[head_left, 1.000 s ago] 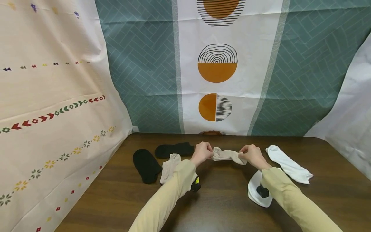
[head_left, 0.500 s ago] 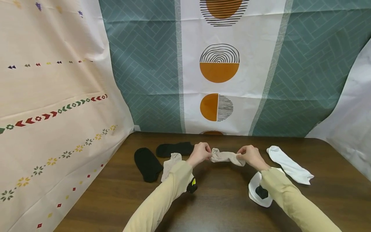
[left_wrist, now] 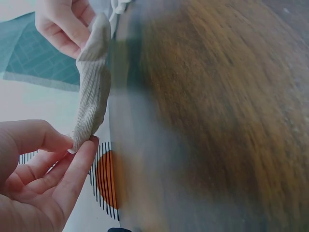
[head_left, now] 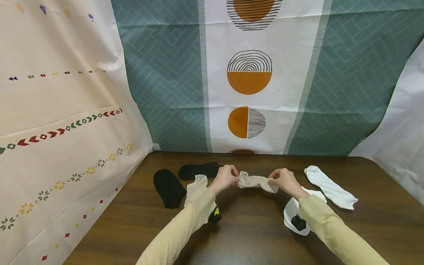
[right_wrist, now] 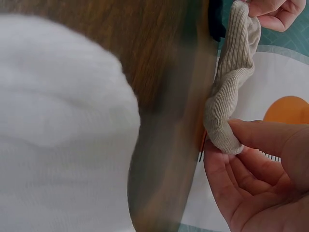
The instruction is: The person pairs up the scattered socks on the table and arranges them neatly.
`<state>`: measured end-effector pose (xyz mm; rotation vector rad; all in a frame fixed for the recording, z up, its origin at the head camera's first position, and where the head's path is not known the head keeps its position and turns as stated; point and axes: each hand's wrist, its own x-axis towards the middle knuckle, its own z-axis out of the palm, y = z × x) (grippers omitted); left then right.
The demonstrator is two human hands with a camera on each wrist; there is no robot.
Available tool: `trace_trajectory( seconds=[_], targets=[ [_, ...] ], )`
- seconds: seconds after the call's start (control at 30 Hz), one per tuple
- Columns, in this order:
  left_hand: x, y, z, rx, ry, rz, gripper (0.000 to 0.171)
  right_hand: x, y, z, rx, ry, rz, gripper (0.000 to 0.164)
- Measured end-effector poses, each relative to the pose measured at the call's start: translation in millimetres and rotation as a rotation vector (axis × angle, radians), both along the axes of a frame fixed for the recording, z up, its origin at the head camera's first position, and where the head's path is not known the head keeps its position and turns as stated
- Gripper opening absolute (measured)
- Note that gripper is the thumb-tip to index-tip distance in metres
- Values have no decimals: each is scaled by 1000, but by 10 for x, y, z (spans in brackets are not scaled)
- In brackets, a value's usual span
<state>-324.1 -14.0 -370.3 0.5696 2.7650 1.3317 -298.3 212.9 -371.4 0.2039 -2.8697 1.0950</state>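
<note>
A ribbed beige sock (head_left: 254,181) is stretched sideways between my two hands, above the table. My left hand (head_left: 225,177) pinches its left end between thumb and fingertips. At the other end, my right hand (head_left: 285,181) pinches the fabric the same way. In the left wrist view the sock (left_wrist: 94,82) runs from the near left hand (left_wrist: 41,169) up to the right hand. The right wrist view has the sock (right_wrist: 231,82) slightly twisted, its lower end held by the right hand (right_wrist: 260,174).
Left of the hands lie two black socks (head_left: 169,188) (head_left: 198,170) and a second beige sock (head_left: 196,187), partly behind the left sleeve. A white sock (head_left: 331,187) lies at the right; another white sock (head_left: 291,213) lies under the right wrist. Patterned cloth (head_left: 165,73) hangs behind the brown table (head_left: 251,235).
Both hands have shifted slightly left and toward the person, carrying the stretched beige sock with them. The grips stay the same, and the socks on the table have not moved.
</note>
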Motion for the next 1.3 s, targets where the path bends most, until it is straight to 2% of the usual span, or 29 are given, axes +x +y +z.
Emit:
trace_trajectory(
  seconds=[0.27,0.43,0.7,1.0,1.3],
  targets=[
    [39,-69,-13,-5,14,7,9,-13,-44,-30,-7,-18,-6,12],
    [42,-108,-35,-2,10,-1,6,0,-67,-43,-14,-13,4,11],
    [84,-151,-51,3,-2,-40,10,66,-103,-42,-8,-33,24,10],
    [133,-180,-58,-37,10,-64,15,106,-115,-56,-19,-45,39,9],
    [156,-203,-53,-48,11,-78,8,104,-128,-88,-21,-28,59,8]
  ],
)
